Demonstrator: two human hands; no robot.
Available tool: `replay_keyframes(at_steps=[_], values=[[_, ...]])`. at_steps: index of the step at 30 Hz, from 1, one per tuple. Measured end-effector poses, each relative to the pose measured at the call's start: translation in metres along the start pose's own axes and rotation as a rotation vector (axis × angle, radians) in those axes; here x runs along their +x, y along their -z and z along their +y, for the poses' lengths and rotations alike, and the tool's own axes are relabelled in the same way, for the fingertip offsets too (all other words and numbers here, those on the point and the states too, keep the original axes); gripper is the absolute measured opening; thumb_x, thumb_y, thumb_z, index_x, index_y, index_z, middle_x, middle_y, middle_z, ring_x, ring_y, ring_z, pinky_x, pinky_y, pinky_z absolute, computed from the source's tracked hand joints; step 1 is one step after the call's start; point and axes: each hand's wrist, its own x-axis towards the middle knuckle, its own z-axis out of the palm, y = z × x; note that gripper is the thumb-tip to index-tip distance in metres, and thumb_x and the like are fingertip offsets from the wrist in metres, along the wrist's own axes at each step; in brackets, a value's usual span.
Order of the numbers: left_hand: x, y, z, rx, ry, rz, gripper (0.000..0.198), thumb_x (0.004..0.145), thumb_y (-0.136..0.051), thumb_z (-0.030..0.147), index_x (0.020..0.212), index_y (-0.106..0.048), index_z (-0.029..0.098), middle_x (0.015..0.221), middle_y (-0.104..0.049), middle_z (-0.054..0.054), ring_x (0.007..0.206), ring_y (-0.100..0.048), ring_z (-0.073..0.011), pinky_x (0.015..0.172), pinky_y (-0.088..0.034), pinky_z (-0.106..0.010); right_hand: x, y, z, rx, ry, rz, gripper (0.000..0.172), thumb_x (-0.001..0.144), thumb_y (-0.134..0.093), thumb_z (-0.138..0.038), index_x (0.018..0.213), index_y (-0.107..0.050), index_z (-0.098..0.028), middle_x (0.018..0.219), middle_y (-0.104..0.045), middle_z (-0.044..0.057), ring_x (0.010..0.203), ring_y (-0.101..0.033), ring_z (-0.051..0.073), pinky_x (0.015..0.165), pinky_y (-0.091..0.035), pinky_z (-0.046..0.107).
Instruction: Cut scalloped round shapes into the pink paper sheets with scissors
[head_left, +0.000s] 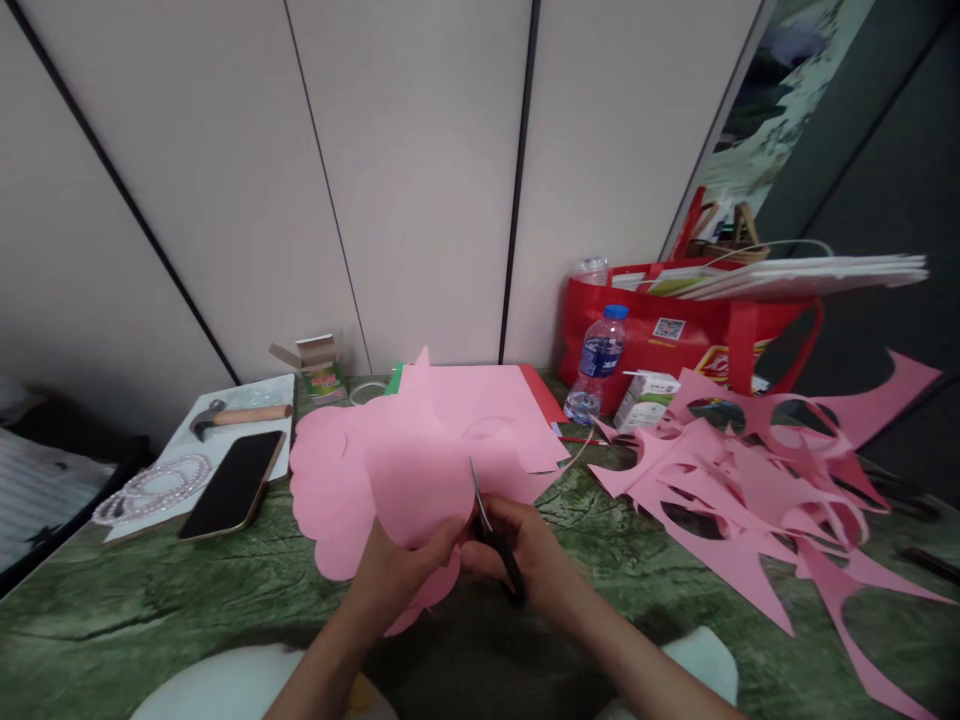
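Note:
My left hand (405,565) grips a sheet of pink paper (420,470) by its lower edge, thumb on top. In my right hand (525,555) is a pair of scissors (496,552) with black handles, its blades at the paper's right side. A curved strip of paper trails off to the right of the cut. Behind and left of the held sheet lie several rounded pink paper pieces (322,510), partly overlapped by it. More flat pink paper (495,390) rests farther back on the table.
Pink paper scraps (735,490) with round cut-outs heap up on the right. Behind them stand a water bottle (596,365), a small carton (645,400) and a red bag (675,325). A phone (234,485), hammer (240,415), bead strands (154,490) and opened box (321,370) are left.

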Motion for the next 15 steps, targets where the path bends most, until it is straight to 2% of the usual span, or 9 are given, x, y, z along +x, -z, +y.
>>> replay_keyframes(at_steps=[5,15], values=[[0.0044,0.0052,-0.0037,0.088,-0.046,-0.047,0.031,0.063,-0.064,0.029,0.09,-0.064,0.013,0.087,-0.072,-0.008,0.081,-0.065,-0.0233,0.072,-0.053,-0.033,-0.0003,0.0007,0.0012,-0.026,0.013,-0.003,0.038,0.056,-0.077,-0.044,0.07,-0.056,-0.015,0.059,-0.048,-0.004,0.053,-0.04,0.009,0.05,-0.035,0.022],[0.0065,0.0078,-0.0052,0.094,-0.055,-0.102,0.025,0.067,-0.061,0.029,0.085,-0.066,0.012,0.081,-0.072,-0.007,0.075,-0.065,-0.0218,0.066,-0.053,-0.03,-0.0006,0.0005,0.0006,-0.016,-0.002,-0.014,0.036,0.06,-0.075,-0.043,0.072,-0.055,-0.015,0.059,-0.046,-0.004,0.052,-0.039,0.008,0.051,-0.034,0.022]])
